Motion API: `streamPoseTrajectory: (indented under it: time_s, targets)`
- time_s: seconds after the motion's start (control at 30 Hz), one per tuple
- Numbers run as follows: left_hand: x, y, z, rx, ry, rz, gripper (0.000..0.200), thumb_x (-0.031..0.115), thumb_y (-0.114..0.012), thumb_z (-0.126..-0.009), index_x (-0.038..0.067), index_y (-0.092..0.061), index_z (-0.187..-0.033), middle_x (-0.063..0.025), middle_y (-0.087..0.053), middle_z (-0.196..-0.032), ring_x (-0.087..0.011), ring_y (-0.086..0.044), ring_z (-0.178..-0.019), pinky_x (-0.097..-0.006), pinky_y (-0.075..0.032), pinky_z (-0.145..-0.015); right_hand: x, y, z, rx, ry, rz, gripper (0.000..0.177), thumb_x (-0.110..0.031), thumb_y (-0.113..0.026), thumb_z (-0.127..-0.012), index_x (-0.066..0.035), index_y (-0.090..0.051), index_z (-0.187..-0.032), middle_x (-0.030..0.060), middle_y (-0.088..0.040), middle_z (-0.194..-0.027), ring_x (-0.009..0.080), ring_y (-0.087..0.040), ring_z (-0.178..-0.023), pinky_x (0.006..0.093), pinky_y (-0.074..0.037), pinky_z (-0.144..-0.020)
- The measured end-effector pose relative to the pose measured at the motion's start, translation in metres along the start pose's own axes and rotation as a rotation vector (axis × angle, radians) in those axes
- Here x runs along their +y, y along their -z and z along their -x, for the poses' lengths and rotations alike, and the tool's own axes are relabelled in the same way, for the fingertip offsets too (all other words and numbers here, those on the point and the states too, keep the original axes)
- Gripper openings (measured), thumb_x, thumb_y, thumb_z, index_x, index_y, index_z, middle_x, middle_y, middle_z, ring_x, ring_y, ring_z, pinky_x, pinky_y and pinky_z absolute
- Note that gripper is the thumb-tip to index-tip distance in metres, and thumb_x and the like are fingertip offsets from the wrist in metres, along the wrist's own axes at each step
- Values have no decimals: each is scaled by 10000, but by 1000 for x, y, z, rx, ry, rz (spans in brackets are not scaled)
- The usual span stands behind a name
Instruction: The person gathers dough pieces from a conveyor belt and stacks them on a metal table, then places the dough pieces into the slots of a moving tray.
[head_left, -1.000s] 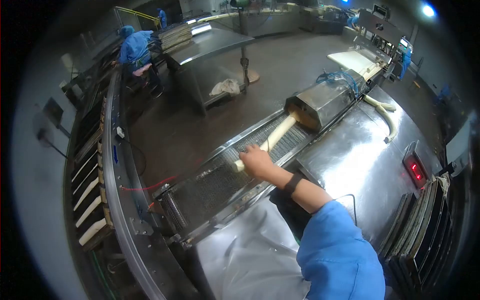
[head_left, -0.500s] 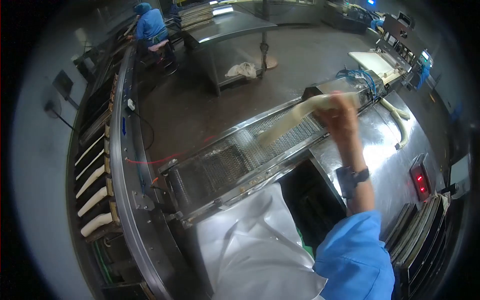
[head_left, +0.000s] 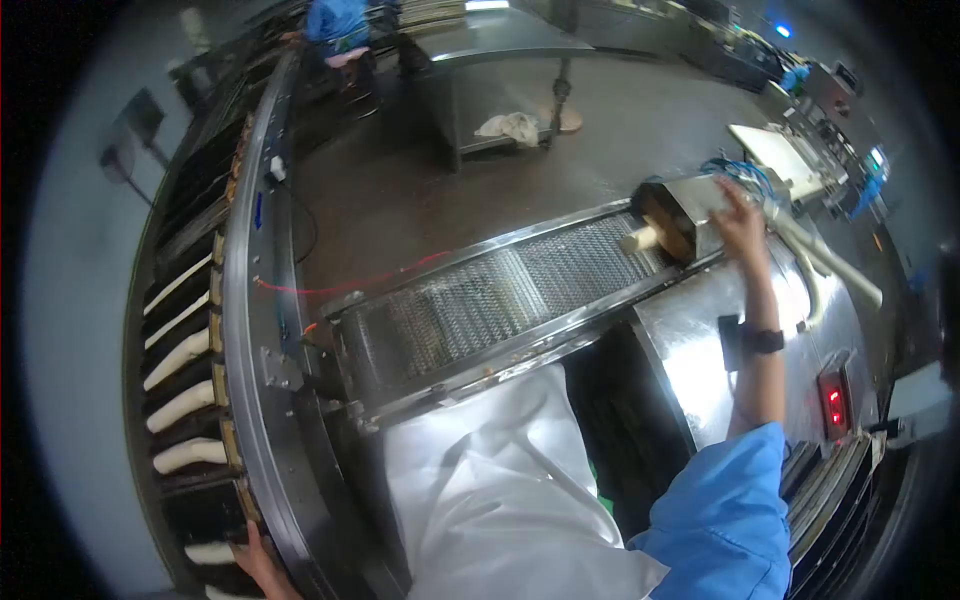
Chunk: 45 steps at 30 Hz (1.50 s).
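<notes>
My right hand (head_left: pixel 740 222) is over the steel housing at the far end of the mesh conveyor, fingers stretched out and apart. Just right of it a long pale dough-like strip (head_left: pixel 835 262) slants across a curved pale strip (head_left: pixel 800 285) on the shiny steel top. Another pale piece (head_left: pixel 640 238) lies on the mesh belt (head_left: pixel 500 295) at the housing's mouth. At the bottom left, my left hand (head_left: pixel 262 568) reaches into the row of dark trays. Its fingers are apart, and the tips touch the end of a pale strip (head_left: pixel 208 553).
A steel rail (head_left: pixel 250 330) runs beside the trays, where several pale strips (head_left: pixel 183 405) lie. A red-lit display (head_left: pixel 833 405) stands at the right. Farther back are a steel table (head_left: pixel 500 35) and a person in blue (head_left: pixel 338 25). A white apron (head_left: pixel 490 480) covers my front.
My right hand has moved right, from above the belt to the housing, and has let go of its strip. My left hand has come into view at the trays.
</notes>
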<state>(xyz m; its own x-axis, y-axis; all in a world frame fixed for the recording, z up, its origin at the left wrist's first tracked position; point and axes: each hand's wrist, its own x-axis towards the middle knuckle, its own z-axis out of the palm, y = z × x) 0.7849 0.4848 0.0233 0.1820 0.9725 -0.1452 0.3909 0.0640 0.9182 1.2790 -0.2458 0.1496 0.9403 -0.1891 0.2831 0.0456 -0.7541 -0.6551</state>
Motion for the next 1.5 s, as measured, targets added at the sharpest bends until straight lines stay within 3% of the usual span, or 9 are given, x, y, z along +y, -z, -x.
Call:
streamPoseTrajectory:
  time_s: [0.23,0.4,0.47,0.6,0.73,0.87,1.1,1.33,1.5]
  targets:
    - [12,-6,9,-35,-61,111,723,62,-787,-816,-69,-396,-1411,-170,-525,-1350,-264,-550,-1152,-340,-428,-1006,86,-175,23,-315,354,395,580,-20,-666,-762,-19,-530,-1325,225,-592,-1272,408,-539,-1199,414,-425,-1046]
    - [17,-3,20,21,-165,6,707,50,-800,-763,-33,-455,-1375,-113,-586,-1293,-233,-572,-1132,-334,-410,-1018,119,-210,8,-399,544,742,446,-208,-638,-836,-73,-553,-1252,156,-605,-1237,334,-554,-1179,460,-465,-943]
    - [16,4,23,48,-112,13,774,84,-819,-741,-62,-414,-1385,-156,-542,-1347,-231,-509,-1227,-324,-369,-1060,190,-237,-18,-232,671,896,317,-238,-634,-814,-82,-626,-1089,145,-627,-1138,314,-563,-1123,467,-462,-894]
    - [-18,16,1,173,-76,-225,1128,374,-865,-680,-149,-236,-1456,-392,-282,-1472,-403,-262,-1428,-355,-224,-1167,88,-206,44,-177,754,997,211,-141,-609,-817,-73,-645,-1013,168,-608,-1099,395,-557,-1080,539,-479,-862]
    - [-11,12,1,192,-39,-334,1151,401,-857,-685,-162,-213,-1455,-440,-206,-1475,-468,-197,-1440,-372,-211,-1177,48,-210,60,-347,691,879,323,-158,-702,-735,-40,-634,-1028,220,-624,-1049,407,-608,-1013,495,-507,-843]
    - [-2,11,9,217,-28,-374,1126,363,-862,-682,-146,-222,-1457,-429,-215,-1480,-468,-213,-1435,-391,-230,-1174,-116,-162,89,-645,269,-105,312,-79,-669,-756,-1,-592,-1048,98,-649,-946,233,-632,-847,364,-503,-764]
    - [-5,13,13,228,-151,-219,1117,304,-882,-658,-149,-234,-1447,-413,-280,-1450,-477,-281,-1401,-402,-259,-1160,-278,-120,161,-771,352,-1212,888,-443,-777,-781,-10,-343,-1424,138,-487,-1351,258,-521,-1236,409,-434,-1063]
    - [-16,12,-4,310,-56,-117,995,245,-832,-702,-58,-281,-1473,-309,-341,-1465,-400,-437,-1307,-411,-365,-1083,-421,-129,265,-1495,341,-1332,1276,-462,-898,-626,22,-137,-1528,381,-327,-1455,522,-374,-1334,507,-487,-1004]
    - [35,47,16,316,43,443,721,130,-627,-865,2,-308,-1498,-224,-375,-1492,-300,-427,-1337,-378,-365,-1068,-379,-170,217,-1555,524,-1229,967,-365,-851,-703,26,-374,-1448,296,-478,-1392,442,-467,-1304,485,-498,-987]
